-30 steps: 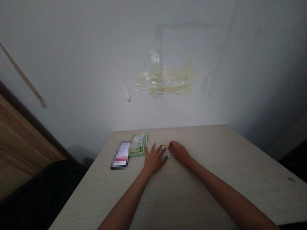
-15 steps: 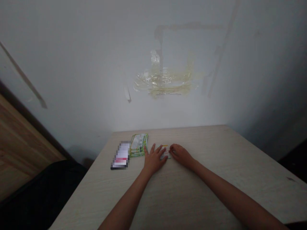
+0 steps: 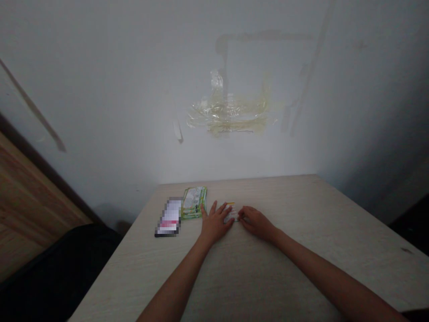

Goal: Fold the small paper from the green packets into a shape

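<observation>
My left hand (image 3: 215, 225) lies flat with its fingers spread. Its fingertips press on a small white card-like piece (image 3: 232, 213) with a yellow strip along the top, and they cover much of it. My right hand (image 3: 257, 222) is closed in a pinch at that piece's right edge; whatever sits between the fingertips is hidden. Just left of my left hand is a stack of green-and-white packets (image 3: 194, 202), which my left thumb side does not cover.
A phone (image 3: 168, 218), its screen blurred out, lies left of the packets. Everything rests on a pale wooden table (image 3: 234, 277) against a wall (image 3: 134, 112) with tape remnants (image 3: 231, 114). A dark bag-like shape (image 3: 67, 268) stands beyond the table's left edge.
My right hand has shifted slightly right and toward me, its fingers still pinched. The left hand, the packets and the phone stay in place.
</observation>
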